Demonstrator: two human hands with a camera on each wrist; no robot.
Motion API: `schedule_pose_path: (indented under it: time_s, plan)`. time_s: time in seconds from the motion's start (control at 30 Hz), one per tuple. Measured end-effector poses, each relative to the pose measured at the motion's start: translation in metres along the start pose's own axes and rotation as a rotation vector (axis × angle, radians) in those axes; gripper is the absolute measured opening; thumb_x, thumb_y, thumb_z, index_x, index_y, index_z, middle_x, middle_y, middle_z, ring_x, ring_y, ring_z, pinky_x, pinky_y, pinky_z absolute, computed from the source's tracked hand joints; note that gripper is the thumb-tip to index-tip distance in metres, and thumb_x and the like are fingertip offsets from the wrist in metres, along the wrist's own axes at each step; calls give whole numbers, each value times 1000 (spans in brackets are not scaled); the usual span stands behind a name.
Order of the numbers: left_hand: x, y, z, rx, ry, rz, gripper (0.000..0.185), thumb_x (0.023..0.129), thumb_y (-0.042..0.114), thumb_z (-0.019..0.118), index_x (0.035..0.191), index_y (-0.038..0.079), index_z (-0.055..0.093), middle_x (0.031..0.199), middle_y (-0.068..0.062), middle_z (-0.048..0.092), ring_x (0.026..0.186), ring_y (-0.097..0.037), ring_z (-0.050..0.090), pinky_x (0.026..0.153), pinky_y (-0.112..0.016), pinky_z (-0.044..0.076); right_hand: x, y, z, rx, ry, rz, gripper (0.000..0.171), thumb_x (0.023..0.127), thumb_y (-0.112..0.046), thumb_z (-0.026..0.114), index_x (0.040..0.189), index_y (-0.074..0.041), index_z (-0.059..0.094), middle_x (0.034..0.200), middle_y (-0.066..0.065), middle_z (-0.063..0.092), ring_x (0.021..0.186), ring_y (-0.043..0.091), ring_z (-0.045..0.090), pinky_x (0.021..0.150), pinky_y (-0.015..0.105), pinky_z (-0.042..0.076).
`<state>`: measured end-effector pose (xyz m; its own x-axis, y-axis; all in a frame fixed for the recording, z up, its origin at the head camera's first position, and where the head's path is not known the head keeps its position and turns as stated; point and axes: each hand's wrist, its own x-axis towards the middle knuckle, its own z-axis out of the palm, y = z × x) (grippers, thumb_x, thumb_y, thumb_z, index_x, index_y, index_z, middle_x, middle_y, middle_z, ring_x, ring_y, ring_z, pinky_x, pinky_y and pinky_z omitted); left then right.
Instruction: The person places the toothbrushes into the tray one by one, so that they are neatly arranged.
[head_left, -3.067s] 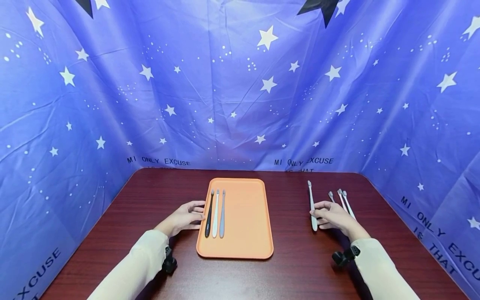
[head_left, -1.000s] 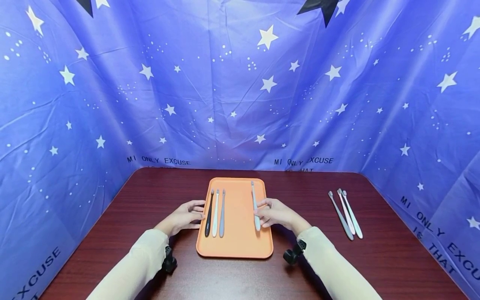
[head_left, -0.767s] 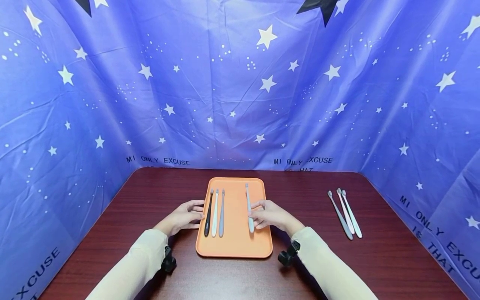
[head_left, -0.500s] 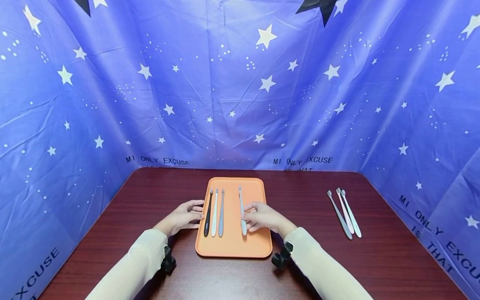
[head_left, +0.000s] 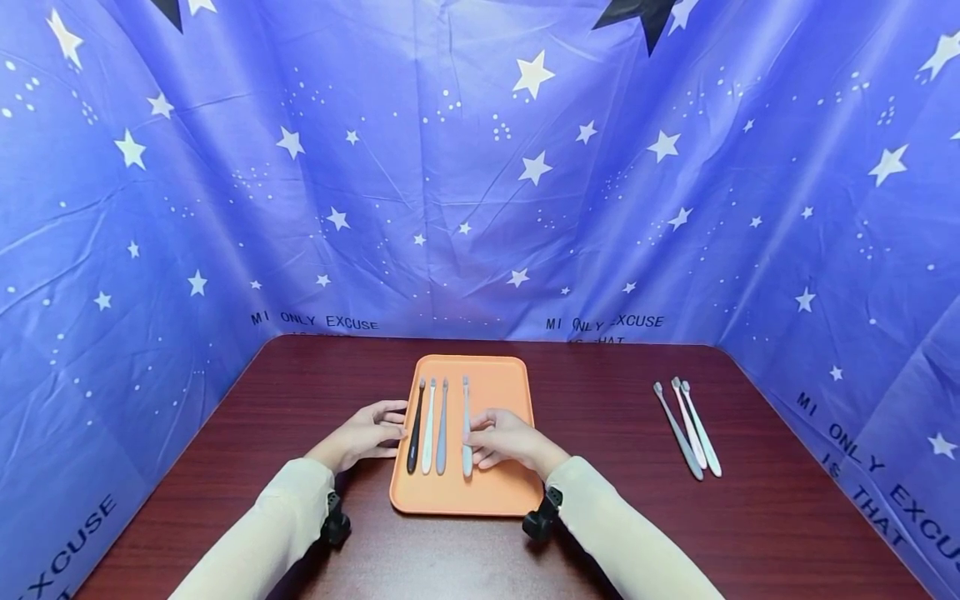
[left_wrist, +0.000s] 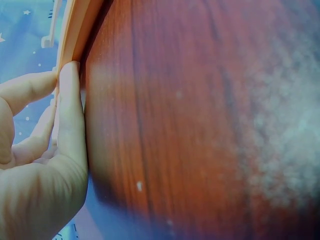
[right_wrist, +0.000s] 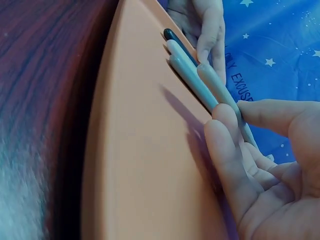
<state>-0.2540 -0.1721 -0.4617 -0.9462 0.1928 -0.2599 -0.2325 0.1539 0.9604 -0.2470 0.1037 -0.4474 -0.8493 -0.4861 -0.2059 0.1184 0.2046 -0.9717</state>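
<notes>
Backdrop (head_left: 480, 167): blue cloth with white stars around three sides of the table; the print reads "MI ONLY EXCUSE" and partly "IS THAT".
Table (head_left: 645, 533): dark red-brown wood.
Tray (head_left: 498, 379): orange, rounded corners, at the middle of the table, long side running front to back.
Left hand (head_left: 367, 435): rests on the table, relaxed fingers touching the tray's left edge; the left wrist view shows the fingertips (left_wrist: 70, 75) against that rim, which the head view only hints at.
Right hand (head_left: 501, 437): over the tray's middle, pinching the pale blue toothbrush (head_left: 466, 421); the right wrist view shows thumb and forefinger closed on its handle.
Row in tray: black toothbrush (head_left: 415, 425), white toothbrush (head_left: 427, 427), grey-blue toothbrush (head_left: 442, 425) lie side by side along the tray's left part; the pinched brush is just right of them, parallel.
Loose toothbrushes (head_left: 688, 427): three near the table's right edge, seen in the head view only.
</notes>
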Motion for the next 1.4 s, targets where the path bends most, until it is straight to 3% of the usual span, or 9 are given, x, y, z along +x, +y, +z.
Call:
schedule_pose_path:
  time_s: [0.23, 0.53, 1.4]
  plan:
    - [-2, 2, 0, 3, -7, 3, 60, 91, -4, 65, 147, 3, 44, 124, -19, 54, 97, -22, 64, 82, -43, 59, 6, -1, 8, -1, 20, 12, 34, 96, -7, 66, 121, 10, 51, 82, 10, 68, 63, 13, 65, 61, 28, 60]
    - [0, 1, 0, -5, -10, 6, 60, 91, -3, 66, 147, 3, 45, 123, -18, 55, 96, -22, 65, 82, -43, 59, 12, -1, 14, -88, 56, -2, 35, 95, -9, 67, 120, 9, 50, 83, 12, 70, 64, 15, 67, 61, 31, 61]
    - [-1, 1, 1, -2, 0, -5, 60, 91, -5, 64, 147, 2, 44, 123, -19, 56, 97, -23, 66, 82, -43, 59, 18, 0, 16, -113, 82, 14, 35, 93, -9, 71, 117, 7, 50, 86, 12, 73, 62, 17, 69, 57, 29, 60]
